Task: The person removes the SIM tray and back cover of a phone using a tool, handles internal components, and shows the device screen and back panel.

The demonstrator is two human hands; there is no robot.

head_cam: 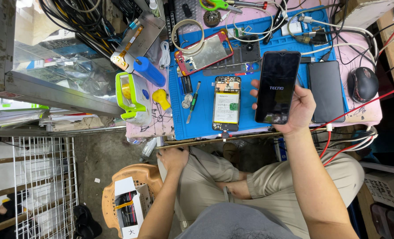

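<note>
My right hand [299, 110] holds a black smartphone [277, 86] upright above the blue work mat [205, 124]; its dark screen shows a small white logo. My left hand [172, 158] rests on my left knee below the bench edge, fingers curled, holding nothing that I can see. On the mat to the left of the held phone lies an opened phone [226, 102] with its battery and board exposed. A screwdriver [192, 102] lies beside it. Another black phone [326, 91] lies flat to the right.
A red-framed phone screen [203, 53], a tape roll [188, 36], a blue cylinder [149, 71] and a green-and-white tape dispenser [132, 96] sit left of the mat. A mouse [363, 84] and cables crowd the right. A stool with a box [128, 201] stands below left, beside a wire rack [33, 177].
</note>
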